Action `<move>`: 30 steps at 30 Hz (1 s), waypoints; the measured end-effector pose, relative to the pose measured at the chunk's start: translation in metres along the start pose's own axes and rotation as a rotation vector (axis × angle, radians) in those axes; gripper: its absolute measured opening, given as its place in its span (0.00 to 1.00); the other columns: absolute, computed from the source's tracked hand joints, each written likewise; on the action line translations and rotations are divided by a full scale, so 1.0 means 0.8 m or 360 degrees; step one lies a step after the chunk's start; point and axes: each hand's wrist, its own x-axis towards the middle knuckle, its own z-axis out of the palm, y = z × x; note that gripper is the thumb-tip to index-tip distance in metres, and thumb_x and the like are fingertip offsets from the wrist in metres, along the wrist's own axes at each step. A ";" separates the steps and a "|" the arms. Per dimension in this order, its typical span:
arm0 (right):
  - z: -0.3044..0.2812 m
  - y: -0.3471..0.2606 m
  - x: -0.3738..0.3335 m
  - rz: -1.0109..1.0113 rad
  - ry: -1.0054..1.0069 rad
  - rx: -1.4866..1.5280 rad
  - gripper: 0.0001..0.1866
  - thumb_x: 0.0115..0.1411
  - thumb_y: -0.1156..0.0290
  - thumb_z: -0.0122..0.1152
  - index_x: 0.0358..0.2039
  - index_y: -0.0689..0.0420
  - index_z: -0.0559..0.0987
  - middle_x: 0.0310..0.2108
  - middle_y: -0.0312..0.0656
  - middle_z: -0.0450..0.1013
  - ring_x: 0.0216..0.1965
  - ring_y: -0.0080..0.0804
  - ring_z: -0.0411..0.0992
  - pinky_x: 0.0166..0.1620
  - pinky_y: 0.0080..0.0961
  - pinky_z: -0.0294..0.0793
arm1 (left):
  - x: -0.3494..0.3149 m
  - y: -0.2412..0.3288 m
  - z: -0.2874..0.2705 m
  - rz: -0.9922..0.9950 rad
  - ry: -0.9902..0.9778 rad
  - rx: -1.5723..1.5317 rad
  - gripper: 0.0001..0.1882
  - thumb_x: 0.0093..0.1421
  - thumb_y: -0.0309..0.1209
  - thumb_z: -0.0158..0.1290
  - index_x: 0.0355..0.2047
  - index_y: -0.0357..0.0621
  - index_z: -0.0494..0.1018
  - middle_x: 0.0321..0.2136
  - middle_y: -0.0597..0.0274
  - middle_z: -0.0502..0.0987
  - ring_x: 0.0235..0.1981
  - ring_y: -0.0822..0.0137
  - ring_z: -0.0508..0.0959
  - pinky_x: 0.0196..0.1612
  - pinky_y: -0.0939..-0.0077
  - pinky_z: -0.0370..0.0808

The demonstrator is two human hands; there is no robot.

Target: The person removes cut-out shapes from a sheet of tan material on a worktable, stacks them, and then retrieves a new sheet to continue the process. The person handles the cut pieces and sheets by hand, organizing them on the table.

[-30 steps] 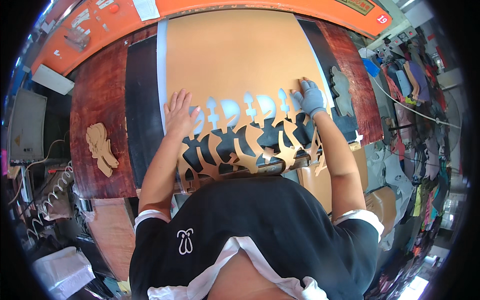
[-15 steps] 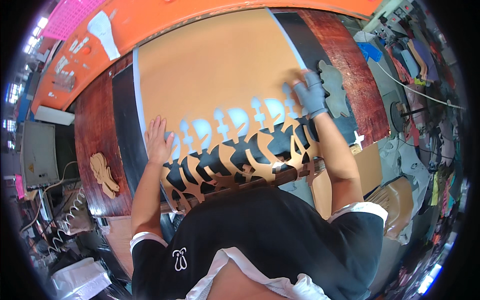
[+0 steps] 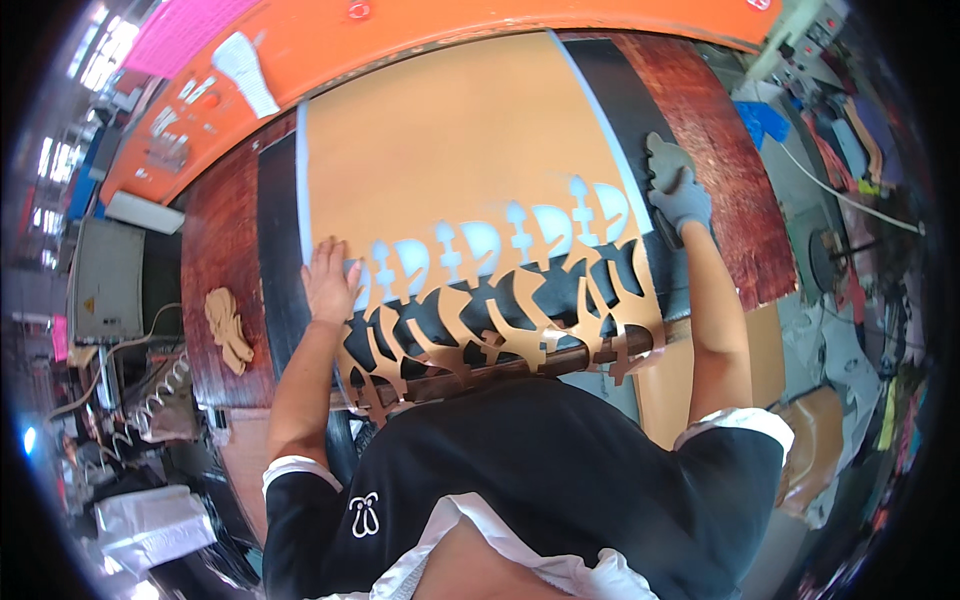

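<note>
A tan sheet (image 3: 450, 130), probably leather, lies over a pale blue backing on a black mat (image 3: 280, 200). Cut-out shapes run along its near part, where the lattice of tan strips (image 3: 520, 340) hangs over the near edge. My left hand (image 3: 330, 282) is bare and rests flat on the sheet's left edge, fingers stretched out. At the right, beyond the sheet, my right hand (image 3: 686, 203) wears a grey glove with bare fingertips. Its fingers are curled round a grey, wavy-edged cutting die (image 3: 668, 155), whose lower part is mostly covered by the hand.
An orange machine beam (image 3: 420, 22) spans the far side, with a white paper strip (image 3: 243, 72) on it. A stack of tan cut pieces (image 3: 228, 330) sits on the red-brown board (image 3: 215, 230) at left. Brown sheets (image 3: 765, 350) lie beside my right forearm.
My right hand has moved right, off the sheet and onto the cutting die. My left hand stays on the left edge. The whole view has shifted slightly.
</note>
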 end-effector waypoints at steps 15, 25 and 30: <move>0.018 0.005 0.011 -0.0030 0.0293 0.1204 0.45 0.43 0.59 0.70 0.58 0.68 0.60 0.46 0.50 0.71 0.43 0.31 0.71 0.45 0.22 0.69 | -0.074 -0.038 0.015 0.0209 0.0126 -0.0619 0.27 0.53 0.41 0.54 0.51 0.45 0.66 0.58 0.54 0.60 0.61 0.54 0.57 0.61 0.50 0.50; -0.065 -0.283 -0.165 -0.0836 -0.0297 0.1646 0.36 0.49 0.68 0.66 0.55 0.68 0.61 0.41 0.43 0.68 0.39 0.25 0.68 0.38 0.22 0.71 | -0.079 -0.089 0.037 0.0283 0.0519 -0.1054 0.15 0.52 0.30 0.53 0.42 0.42 0.71 0.48 0.55 0.70 0.54 0.52 0.66 0.54 0.58 0.61; 0.001 -0.455 -0.217 -0.0877 -0.0395 0.1513 0.46 0.42 0.58 0.72 0.57 0.69 0.61 0.43 0.49 0.71 0.41 0.30 0.71 0.42 0.24 0.72 | -0.083 -0.091 0.049 0.0246 0.0535 -0.1188 0.16 0.53 0.31 0.53 0.43 0.42 0.71 0.49 0.56 0.70 0.55 0.53 0.65 0.55 0.58 0.61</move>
